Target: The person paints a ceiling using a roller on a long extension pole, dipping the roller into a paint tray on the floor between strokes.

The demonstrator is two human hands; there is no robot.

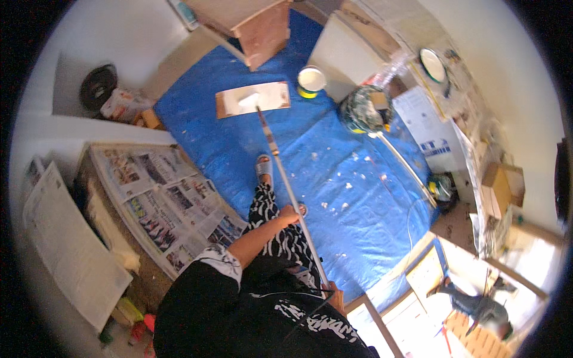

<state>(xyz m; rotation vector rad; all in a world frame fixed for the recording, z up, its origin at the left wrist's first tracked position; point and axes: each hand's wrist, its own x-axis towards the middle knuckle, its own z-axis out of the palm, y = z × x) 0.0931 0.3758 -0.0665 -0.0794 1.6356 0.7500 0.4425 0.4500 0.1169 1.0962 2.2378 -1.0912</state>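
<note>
A: Count what lies on the blue tarp for me

B: One long pole, running from your body out to one flat brown board at the tarp's far end. On that board the pole's head sits in a white patch. Just right of the board stands one round white paint tub with a yellow base. Further right, at the tarp's edge, there is one paint-spattered bucket, and one second pole slants away from it along the tarp's right edge. One sandalled foot of yours is planted on the tarp beside the long pole

A: And my arms?

B: Your left arm comes up from the lower edge, bent at the elbow, forearm angled toward the middle of the tarp. Your left hand is wrapped shut round the pole, roughly midway along its length. Your right hand sits low, at the tarp's near edge, by the pole's near end; it is mostly hidden by your dark shirt, so I cannot tell whether it is clenched on the pole

A: Off the tarp?

B: Sheets of newspaper cover a surface to the tarp's left, and one wooden cabinet stands at its far end
</note>
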